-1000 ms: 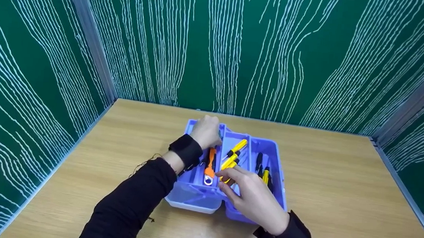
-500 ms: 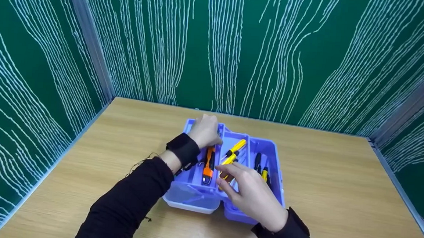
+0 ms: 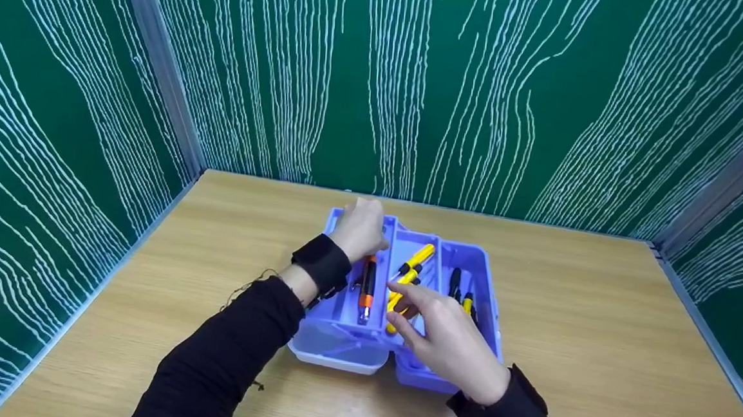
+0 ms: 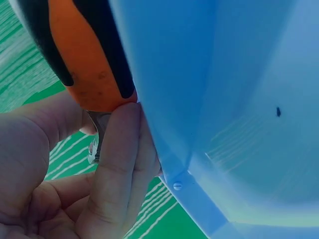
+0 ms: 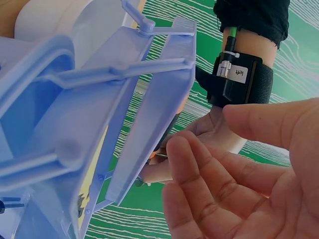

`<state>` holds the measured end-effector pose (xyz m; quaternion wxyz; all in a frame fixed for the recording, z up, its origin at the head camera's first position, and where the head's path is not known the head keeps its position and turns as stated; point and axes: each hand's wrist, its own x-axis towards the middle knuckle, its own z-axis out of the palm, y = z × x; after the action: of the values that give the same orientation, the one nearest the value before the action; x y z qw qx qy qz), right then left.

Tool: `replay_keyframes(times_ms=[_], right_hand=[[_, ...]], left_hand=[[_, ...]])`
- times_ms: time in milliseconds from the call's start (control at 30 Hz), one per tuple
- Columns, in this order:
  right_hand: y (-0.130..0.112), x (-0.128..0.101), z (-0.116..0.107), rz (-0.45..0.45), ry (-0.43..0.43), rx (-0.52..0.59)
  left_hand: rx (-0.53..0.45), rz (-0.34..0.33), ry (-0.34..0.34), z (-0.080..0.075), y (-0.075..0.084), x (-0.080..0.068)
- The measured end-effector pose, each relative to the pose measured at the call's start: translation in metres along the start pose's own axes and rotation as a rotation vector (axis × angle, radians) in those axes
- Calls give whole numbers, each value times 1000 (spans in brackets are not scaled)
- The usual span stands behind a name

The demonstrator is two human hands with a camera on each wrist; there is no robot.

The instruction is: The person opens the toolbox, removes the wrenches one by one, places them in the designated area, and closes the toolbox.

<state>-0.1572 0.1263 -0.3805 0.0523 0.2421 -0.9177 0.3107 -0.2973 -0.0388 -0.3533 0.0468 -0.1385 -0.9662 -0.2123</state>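
In the head view a purple toolbox [image 3: 486, 277] stands unfolded. My left hand [image 3: 360, 229] is over the far end of its left tray [image 3: 335, 219]. Thumb and fingers pinch the metal neck of a wrench [image 4: 87, 55] with an orange and black handle. Its handle lies lengthwise along the tray, and its far metal end is mostly hidden by the hand. Over the middle tray hovers my right hand [image 3: 447, 339], fingers loosely curved with nothing between them. Yellow screwdrivers [image 3: 419, 256] lie just beyond its fingertips.
The box's right compartment holds a black-handled tool [image 3: 455, 281] and a yellow and black one [image 3: 467, 303]. A pale translucent lid [image 3: 340, 355] lies at the front left. Hinge arms [image 5: 119, 72] link the trays. Green walls [image 3: 345, 104] with white lines enclose the wooden table [image 3: 596, 325].
The wrench has turned about its length in my left hand, so its near metal ring now shows edge-on. My right hand has shifted only slightly.
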Motion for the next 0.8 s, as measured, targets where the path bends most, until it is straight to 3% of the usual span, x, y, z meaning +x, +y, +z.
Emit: replay_keyframes(times_ms=[433, 667, 800], right_hand=[[11, -3, -2, -9, 47, 10], [14, -4, -6, 1, 66, 28], [17, -6, -9, 20, 67, 54]], left_hand=[[-24, 23, 18, -4, -3, -3], [-126, -78, 3, -17, -6, -7], [-203, -81, 19, -24, -8, -13]])
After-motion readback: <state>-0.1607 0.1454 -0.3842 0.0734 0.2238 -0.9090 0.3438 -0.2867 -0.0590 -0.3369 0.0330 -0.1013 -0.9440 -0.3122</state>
